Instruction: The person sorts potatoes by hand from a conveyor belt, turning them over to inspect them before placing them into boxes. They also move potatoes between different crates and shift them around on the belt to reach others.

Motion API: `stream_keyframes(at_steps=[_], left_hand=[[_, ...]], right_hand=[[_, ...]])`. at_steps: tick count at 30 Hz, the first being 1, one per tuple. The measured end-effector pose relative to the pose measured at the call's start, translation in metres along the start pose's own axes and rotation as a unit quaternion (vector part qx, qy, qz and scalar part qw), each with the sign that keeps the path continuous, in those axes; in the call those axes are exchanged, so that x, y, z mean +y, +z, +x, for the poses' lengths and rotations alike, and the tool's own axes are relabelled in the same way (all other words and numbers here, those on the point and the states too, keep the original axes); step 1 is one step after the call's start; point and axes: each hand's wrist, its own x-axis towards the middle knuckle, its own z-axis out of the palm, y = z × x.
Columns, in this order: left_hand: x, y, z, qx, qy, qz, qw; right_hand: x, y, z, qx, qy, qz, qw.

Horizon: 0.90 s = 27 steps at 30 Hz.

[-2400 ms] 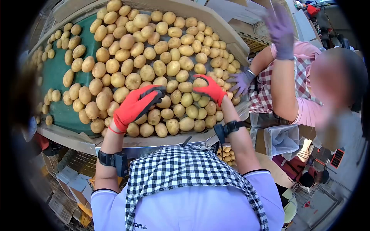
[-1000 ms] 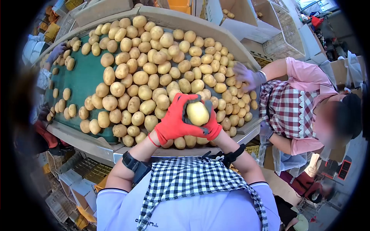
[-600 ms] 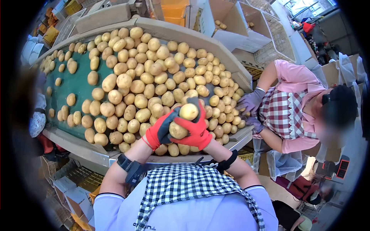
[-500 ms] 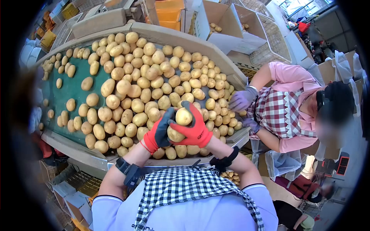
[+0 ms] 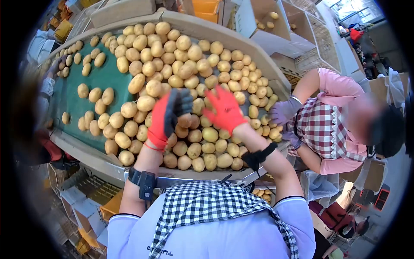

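My left hand (image 5: 169,113), in a red glove with a dark grey palm, hovers over the heap of potatoes (image 5: 209,134) with its palm turned inward. Its fingers stretch forward and hold nothing. A brownish potato (image 5: 185,120) shows right beside that palm. Across from it, my right hand (image 5: 224,108) in a matching red glove has its fingers spread above the potatoes, slightly blurred. Between the two hands lie more potatoes, whole and pale yellow, packed close on the sorting table.
A green belt (image 5: 113,82) with scattered potatoes is at left. The table's raised rim (image 5: 224,38) runs along the back. At right a co-worker in a checked apron (image 5: 321,125) has a purple-gloved hand (image 5: 282,113) at the potatoes. Cardboard boxes (image 5: 276,41) stand behind.
Both hands have parted and let go of the two potatoes they held. The right hand has moved right and opened. Potatoes on the belt have shifted, and the view has moved slightly.
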Motion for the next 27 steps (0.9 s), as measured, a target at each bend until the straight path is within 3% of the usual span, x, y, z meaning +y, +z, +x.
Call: stream_keyframes(at_steps=[1, 2, 5, 7, 9, 12, 14, 15, 17, 18, 20, 22, 24, 26, 27], left_hand=[[0.011, -0.017, -0.004, 0.001, 0.031, -0.025, 0.999], [0.013, -0.041, 0.0, 0.016, 0.056, -0.07, 0.996], [0.043, -0.059, -0.016, 0.058, 0.139, -0.105, 0.983], [0.048, -0.056, -0.01, 0.064, 0.155, -0.101, 0.981], [0.044, -0.043, -0.003, 0.105, 0.172, 0.062, 0.978], [0.026, -0.027, -0.002, 0.097, 0.178, 0.234, 0.951], [0.036, -0.001, -0.007, 0.051, 0.244, 0.488, 0.837], [0.03, -0.006, -0.003, 0.049, 0.241, 0.489, 0.837], [0.016, -0.016, 0.007, 0.005, 0.234, 0.647, 0.726], [0.016, -0.017, 0.007, 0.007, 0.232, 0.646, 0.727], [0.016, -0.021, 0.009, -0.065, 0.222, 0.71, 0.665], [0.012, -0.023, 0.012, -0.076, 0.215, 0.716, 0.66], [0.007, -0.026, 0.012, -0.095, 0.21, 0.729, 0.645], [0.002, -0.029, 0.011, -0.114, 0.202, 0.748, 0.622], [0.001, -0.032, 0.011, -0.114, 0.193, 0.751, 0.621]], right_hand=[[-0.004, 0.019, -0.03, -0.023, -0.062, -0.042, 0.997], [-0.014, 0.009, -0.05, -0.035, -0.132, -0.168, 0.976], [0.039, 0.014, -0.068, -0.094, -0.038, -0.212, 0.972], [0.073, -0.003, -0.065, -0.056, 0.093, -0.207, 0.972], [0.068, -0.01, -0.056, -0.001, 0.15, -0.197, 0.969], [0.021, -0.006, -0.026, 0.022, 0.044, -0.159, 0.986], [0.023, 0.008, 0.01, 0.025, 0.084, -0.101, 0.991], [0.027, 0.017, 0.033, 0.025, 0.123, -0.061, 0.99], [0.013, 0.039, 0.06, 0.026, 0.165, -0.096, 0.981], [0.01, 0.043, 0.065, 0.029, 0.205, -0.13, 0.97], [0.007, 0.046, 0.053, 0.013, 0.179, -0.123, 0.976], [0.003, 0.048, 0.027, -0.02, 0.126, -0.108, 0.986], [0.002, 0.039, -0.012, -0.047, 0.118, -0.13, 0.983], [0.016, 0.018, -0.054, -0.144, 0.107, -0.114, 0.977], [0.026, 0.023, -0.072, -0.13, 0.115, -0.131, 0.976]])
